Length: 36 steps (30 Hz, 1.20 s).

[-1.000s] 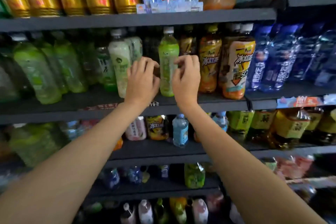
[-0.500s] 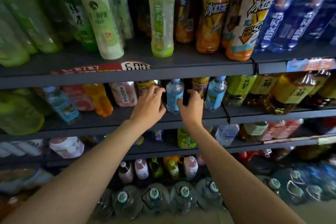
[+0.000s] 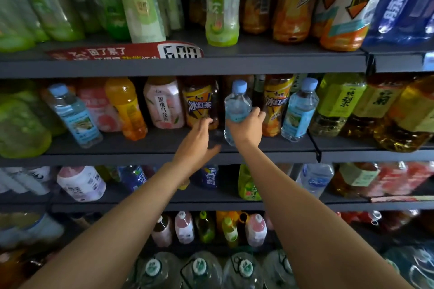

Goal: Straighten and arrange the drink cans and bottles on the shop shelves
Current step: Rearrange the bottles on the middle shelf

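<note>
While the right hand (image 3: pixel 246 128) gripped the water bottle (image 3: pixel 237 103) with fingers curled round its waist, the left hand (image 3: pixel 199 138) reached flat-fingered to the iced-tea bottle (image 3: pixel 199 103) at its fingertips, and a careless shove risked toppling neighbours.

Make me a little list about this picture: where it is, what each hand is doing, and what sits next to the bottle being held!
place: shop shelves full of drinks
right hand: grips a clear water bottle with a pale blue cap
left hand: fingers straight, reaching to a dark iced tea bottle
left of the iced tea: pink peach tea bottle
right of the held bottle: another iced tea bottle, then a second water bottle
shelf above: red price tag
</note>
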Each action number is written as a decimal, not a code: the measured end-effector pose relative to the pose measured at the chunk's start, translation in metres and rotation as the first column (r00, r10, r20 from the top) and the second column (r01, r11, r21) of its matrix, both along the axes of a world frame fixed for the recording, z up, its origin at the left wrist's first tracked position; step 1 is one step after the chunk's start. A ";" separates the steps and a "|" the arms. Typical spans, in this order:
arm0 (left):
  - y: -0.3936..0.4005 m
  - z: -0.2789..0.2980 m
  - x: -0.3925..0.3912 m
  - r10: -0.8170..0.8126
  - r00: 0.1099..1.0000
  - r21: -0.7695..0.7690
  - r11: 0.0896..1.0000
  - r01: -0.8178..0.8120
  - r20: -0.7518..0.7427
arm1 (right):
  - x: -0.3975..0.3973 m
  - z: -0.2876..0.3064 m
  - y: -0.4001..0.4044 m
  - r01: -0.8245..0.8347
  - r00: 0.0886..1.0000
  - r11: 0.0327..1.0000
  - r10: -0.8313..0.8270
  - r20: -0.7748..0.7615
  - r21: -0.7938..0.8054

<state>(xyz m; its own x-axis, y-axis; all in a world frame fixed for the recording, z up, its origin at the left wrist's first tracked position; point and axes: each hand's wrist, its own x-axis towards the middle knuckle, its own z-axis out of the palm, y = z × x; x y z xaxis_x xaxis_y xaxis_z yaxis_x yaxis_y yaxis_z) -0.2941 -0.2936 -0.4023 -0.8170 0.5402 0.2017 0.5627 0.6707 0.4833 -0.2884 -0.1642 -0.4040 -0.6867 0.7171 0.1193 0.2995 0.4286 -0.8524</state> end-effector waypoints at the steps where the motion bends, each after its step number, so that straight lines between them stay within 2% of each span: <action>1: 0.002 -0.003 0.000 0.005 1.000 -0.005 1.000 -0.005 0.020 | 0.006 -0.002 -0.004 0.013 1.000 1.000 -0.013 -0.016 0.011; 5: 0.015 -0.006 0.005 -0.013 0.992 0.010 1.000 0.012 0.126 | 0.041 -0.006 -0.015 -0.013 0.997 0.999 0.016 -0.074 0.035; 10: 0.044 0.005 0.023 -0.071 0.993 0.130 0.990 0.058 0.095 | 0.082 0.002 0.000 -0.074 0.981 0.994 0.087 -0.171 0.080; 13: 0.062 0.014 0.031 -0.078 0.975 0.200 0.979 0.036 0.208 | 0.100 0.006 0.026 -0.147 0.956 0.986 0.161 -0.245 0.075; 14: 0.068 0.015 0.031 -0.080 0.970 0.219 0.975 0.028 0.230 | 0.106 0.005 0.034 -0.136 0.949 0.989 0.148 -0.280 0.062; 16: 0.075 0.016 0.031 -0.082 0.962 0.249 0.969 0.015 0.262 | 0.116 0.000 0.050 -0.025 0.942 1.000 0.017 -0.335 -0.018; 17: 0.077 0.015 0.031 -0.085 0.957 0.263 0.965 0.009 0.279 | 0.117 -0.005 0.059 0.051 0.946 0.998 -0.063 -0.317 -0.045; 19: 0.080 0.011 0.030 -0.095 0.952 0.277 0.961 0.011 0.292 | 0.112 -0.012 0.078 0.143 0.972 0.989 -0.150 -0.184 -0.048; 22: 0.084 0.007 0.028 -0.102 0.952 0.278 0.961 0.019 0.288 | 0.093 -0.014 0.105 0.128 0.990 0.987 -0.133 -0.054 -0.097; 26: 0.088 0.005 0.023 -0.114 0.953 0.286 0.958 0.030 0.280 | 0.070 -0.013 0.127 0.119 0.991 0.979 -0.128 -0.046 -0.163; 30: 0.092 0.000 0.015 -0.104 0.951 0.288 0.957 0.016 0.290 | 0.050 -0.013 0.131 0.201 0.974 0.933 -0.222 -0.039 -0.298; 36: 0.102 -0.010 0.015 -0.038 0.954 0.297 0.953 -0.055 0.297 | 0.043 -0.014 0.127 0.272 0.962 0.953 -0.265 0.072 -0.133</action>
<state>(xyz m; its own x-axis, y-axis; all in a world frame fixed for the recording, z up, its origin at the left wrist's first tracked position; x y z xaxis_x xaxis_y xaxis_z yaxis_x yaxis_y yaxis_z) -0.2792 -0.1912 -0.4120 -0.8685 0.4853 0.1014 0.3583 0.4731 0.8048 -0.2455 -0.0370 -0.4180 -0.4689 0.8829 -0.0264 0.4330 0.2037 -0.8781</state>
